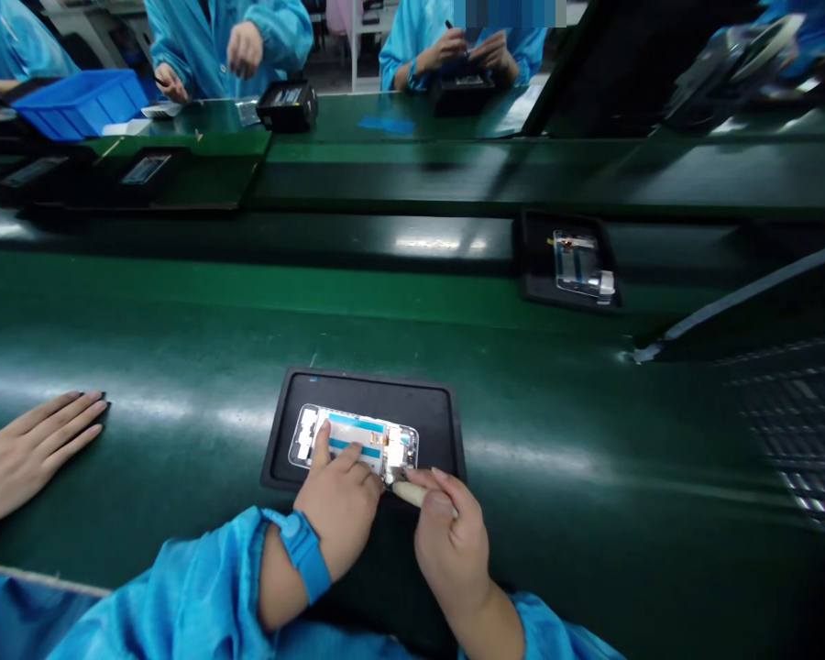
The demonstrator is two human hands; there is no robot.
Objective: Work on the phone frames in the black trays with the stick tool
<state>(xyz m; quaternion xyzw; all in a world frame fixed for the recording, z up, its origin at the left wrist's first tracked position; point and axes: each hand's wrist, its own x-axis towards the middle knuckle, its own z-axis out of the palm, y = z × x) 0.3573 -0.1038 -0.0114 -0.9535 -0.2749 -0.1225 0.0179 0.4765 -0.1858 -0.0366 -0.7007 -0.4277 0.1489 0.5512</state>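
An opened phone [347, 438] lies face down in a shallow black tray [364, 385], its inner parts and two blue strips showing. My left hand [340, 500] rests on the phone's lower edge, with index and middle fingers stretched across it. A blue wrist strap [303, 555] circles that wrist. Pinched in my right hand [454, 532] is a slim tool with a cream handle [411, 493]. Its metallic tip meets the phone's lower right corner; the exact kind of tip is too small to tell.
Another person's hand [41, 449] lies flat on the green bench at left. Beyond, a black tray with a phone [577, 266] sits on the line. Co-workers across handle parts near a blue bin [86, 103]. A grey bar [749, 293] slants at right.
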